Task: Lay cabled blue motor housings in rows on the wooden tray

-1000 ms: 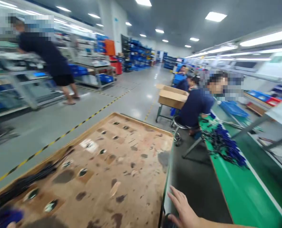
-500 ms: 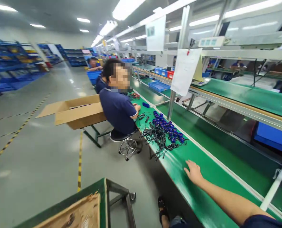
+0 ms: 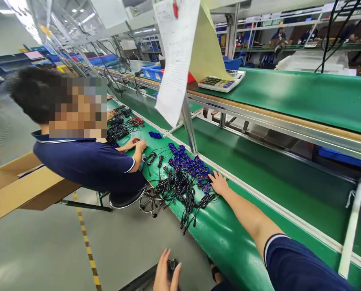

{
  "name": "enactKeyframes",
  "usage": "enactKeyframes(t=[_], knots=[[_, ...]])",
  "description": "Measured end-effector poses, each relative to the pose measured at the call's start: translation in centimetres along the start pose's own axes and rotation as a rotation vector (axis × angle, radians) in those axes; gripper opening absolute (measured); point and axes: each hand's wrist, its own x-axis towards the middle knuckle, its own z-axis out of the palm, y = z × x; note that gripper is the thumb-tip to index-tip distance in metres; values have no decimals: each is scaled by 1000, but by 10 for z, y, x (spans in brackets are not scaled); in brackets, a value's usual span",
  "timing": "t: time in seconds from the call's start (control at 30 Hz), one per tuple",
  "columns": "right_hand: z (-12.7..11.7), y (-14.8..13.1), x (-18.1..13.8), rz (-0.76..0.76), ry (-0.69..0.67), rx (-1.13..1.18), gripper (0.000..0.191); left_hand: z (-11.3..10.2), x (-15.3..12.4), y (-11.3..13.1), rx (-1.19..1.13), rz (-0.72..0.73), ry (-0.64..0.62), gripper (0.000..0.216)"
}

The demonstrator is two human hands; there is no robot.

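When read from left to right against the green workbench [image 3: 226, 234]: one cardboard box [image 3: 45, 188], open at the top, off the left side of the workbench. One co-worker [image 3: 83, 163] in a navy polo with white trim, seated along the left edge of the workbench. One strip of yellow-and-black tape [image 3: 88, 246], on the floor left of the workbench. One black stool [image 3: 128, 198], under the co-worker, beside the workbench. Red-ended cables [image 3: 136, 121], toward the far end of the workbench. Co-worker's hands [image 3: 139, 144], close together over the workbench's left edge; contents too small to tell. One small blue cluster [image 3: 155, 135], on the far part of the workbench. One left hand [image 3: 165, 273], short of the workbench's near left edge, cut off below; thumb and fingers apart, nothing visible in the grasp. One hanging paper sheet [image 3: 176, 64], above the workbench. Black cables [image 3: 180, 188], coiled and bundled, heaped on the workbench. Blue parts [image 3: 188, 163], massed with the cables on the workbench. One right hand [image 3: 219, 184], low over the workbench, fingers spread at the rightmost blue parts, clamped on nothing; touching or not, cannot tell. One calculator [image 3: 221, 81], on a raised shelf [image 3: 289, 93] behind the workbench.
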Motion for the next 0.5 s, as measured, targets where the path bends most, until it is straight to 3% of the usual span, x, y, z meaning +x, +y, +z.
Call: enactKeyframes(t=[0.2,0.37,0.5], knots=[[13,16,-56,149,101,10,49,74,68,73,-76,230,-426,56],[31,32,-109,357,194,59,47,124,124,109,-12,368,-487,59],[40,44,-153,553,216,88,46,158,127,130,109,523,-640,63]])
